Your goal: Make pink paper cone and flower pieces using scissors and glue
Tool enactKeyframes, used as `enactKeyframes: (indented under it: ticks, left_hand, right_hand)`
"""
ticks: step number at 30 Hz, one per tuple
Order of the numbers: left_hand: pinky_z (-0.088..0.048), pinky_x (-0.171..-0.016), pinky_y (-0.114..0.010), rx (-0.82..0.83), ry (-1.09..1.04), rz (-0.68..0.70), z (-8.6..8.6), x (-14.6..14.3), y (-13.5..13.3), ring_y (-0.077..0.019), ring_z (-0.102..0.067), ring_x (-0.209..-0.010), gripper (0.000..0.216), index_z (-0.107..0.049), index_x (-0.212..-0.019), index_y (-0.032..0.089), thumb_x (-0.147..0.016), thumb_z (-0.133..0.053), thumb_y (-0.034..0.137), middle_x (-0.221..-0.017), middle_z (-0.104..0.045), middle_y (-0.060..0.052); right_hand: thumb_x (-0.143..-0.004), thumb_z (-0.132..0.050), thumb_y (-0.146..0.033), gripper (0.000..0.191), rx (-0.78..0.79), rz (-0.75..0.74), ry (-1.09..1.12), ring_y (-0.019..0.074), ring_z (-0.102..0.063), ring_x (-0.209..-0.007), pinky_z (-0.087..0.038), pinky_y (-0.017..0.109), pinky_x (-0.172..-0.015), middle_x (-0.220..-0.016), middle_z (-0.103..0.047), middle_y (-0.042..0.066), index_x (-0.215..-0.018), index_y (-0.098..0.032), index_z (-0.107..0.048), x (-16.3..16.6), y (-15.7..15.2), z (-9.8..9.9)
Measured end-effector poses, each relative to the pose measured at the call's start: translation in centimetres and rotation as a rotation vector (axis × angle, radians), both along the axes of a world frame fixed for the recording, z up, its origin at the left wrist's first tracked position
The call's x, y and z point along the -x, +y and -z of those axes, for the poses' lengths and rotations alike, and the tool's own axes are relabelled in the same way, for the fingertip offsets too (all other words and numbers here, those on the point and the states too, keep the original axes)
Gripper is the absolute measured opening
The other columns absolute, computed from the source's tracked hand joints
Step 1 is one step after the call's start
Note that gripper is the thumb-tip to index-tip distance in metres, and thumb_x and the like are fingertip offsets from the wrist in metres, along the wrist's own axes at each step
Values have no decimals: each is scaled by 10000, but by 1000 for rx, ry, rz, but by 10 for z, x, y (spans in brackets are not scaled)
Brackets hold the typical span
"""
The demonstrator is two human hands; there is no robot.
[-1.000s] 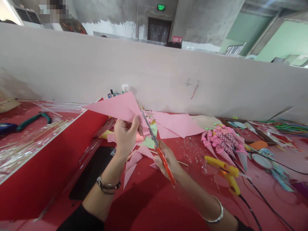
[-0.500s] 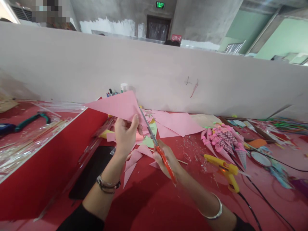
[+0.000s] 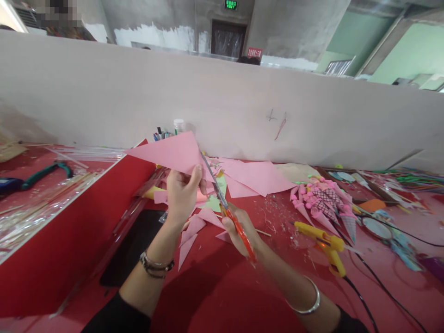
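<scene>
At the bottom of the frame, black sleeves end at two bare forearms, the left wearing dark and metal bracelets, the right a silver bangle, all above a red tabletop. Just right of centre, the right hand is closed around the orange handles of a pair of scissors, whose blades point up and to the left. Left of it, the left hand pinches a pink sheet between thumb and fingers; the sheet is raised near the middle of the frame, its long point toward the left, and the blades lie along its right edge, though how far apart they stand is hard to tell. Below the hands are pink offcuts; a flat black object lies at lower left beside a red panel. At lower right rests a yellow glue gun, with a cluster of pink cones beyond it. Farther back, more pink sheets lie right of centre, and a white-capped bottle stands before a pale partition. Over that, a dark door shows at the top beneath a green exit sign.
</scene>
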State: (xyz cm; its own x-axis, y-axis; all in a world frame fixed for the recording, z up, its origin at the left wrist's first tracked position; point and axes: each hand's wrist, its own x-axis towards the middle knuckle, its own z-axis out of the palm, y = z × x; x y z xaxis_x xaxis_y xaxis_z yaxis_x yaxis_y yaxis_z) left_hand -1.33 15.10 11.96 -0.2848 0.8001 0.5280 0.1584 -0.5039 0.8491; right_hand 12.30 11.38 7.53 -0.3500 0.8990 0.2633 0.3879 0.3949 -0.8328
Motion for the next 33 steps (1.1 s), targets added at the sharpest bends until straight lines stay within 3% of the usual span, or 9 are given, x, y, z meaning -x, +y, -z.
enactKeyframes:
  ticks: [6, 10, 15, 19, 24, 29, 33]
  left_hand:
    - [-296, -311, -140, -22, -45, 42, 3, 0, 2, -31, -376, -284, 320, -413, -454, 171, -769, -471, 179, -335, -443, 57]
    - [-315, -314, -142, -33, -110, 83, 0, -2, 0, -36, -389, -285, 262, -424, -494, 174, -750, -477, 172, -348, -437, 68]
    - [-385, -355, -161, -5, -190, 148, 0, -2, 2, -61, -466, -327, 135, -461, -576, 174, -695, -521, 196, -405, -476, 71]
    - [-396, -360, -185, 92, -149, 255, 1, -5, 1, -89, -504, -358, 109, -500, -594, 163, -681, -493, 230, -440, -524, 42]
    - [-424, -433, -191, 183, 9, 455, 0, -13, -7, -97, -543, -424, 201, -543, -584, 149, -711, -410, 229, -498, -576, 6]
    - [-426, -446, -197, 229, 166, 481, 5, -24, -15, -111, -542, -443, 183, -541, -572, 165, -688, -401, 176, -470, -558, 22]
    - [-451, -511, -219, 206, 250, 520, 18, -37, -18, -115, -544, -458, 132, -517, -571, 178, -670, -432, 163, -491, -556, 37]
  right_hand:
    - [-767, -363, -567, 369, -43, 113, -64, 121, -365, -514, -314, 237, -458, -545, -362, -24, -654, -217, -390, -7, 6, -1]
    - [-842, -243, -487, 396, -12, 349, -379, 151, -507, -610, -389, 251, -536, -607, -508, 8, -678, -200, -461, -22, 30, -1]
    - [-793, -404, -456, 346, 101, 533, -628, 241, -592, -739, -409, 313, -622, -753, -632, 124, -753, -155, -568, -41, 61, 0]
    - [-764, -484, -381, 320, 158, 632, -742, 306, -591, -871, -409, 356, -701, -866, -633, 220, -816, -94, -615, -48, 75, 10]
    - [-755, -522, -271, 260, 160, 651, -758, 311, -567, -946, -403, 361, -763, -930, -609, 249, -846, -51, -626, -52, 80, 21]
    - [-749, -520, -211, 229, 49, 535, -595, 250, -551, -961, -400, 340, -804, -1028, -568, 193, -924, -79, -586, -50, 72, 8]
    - [-869, -271, -254, 313, -20, 354, -344, 128, -586, -819, -450, 259, -742, -956, -595, 84, -1073, -127, -471, -45, 47, -12]
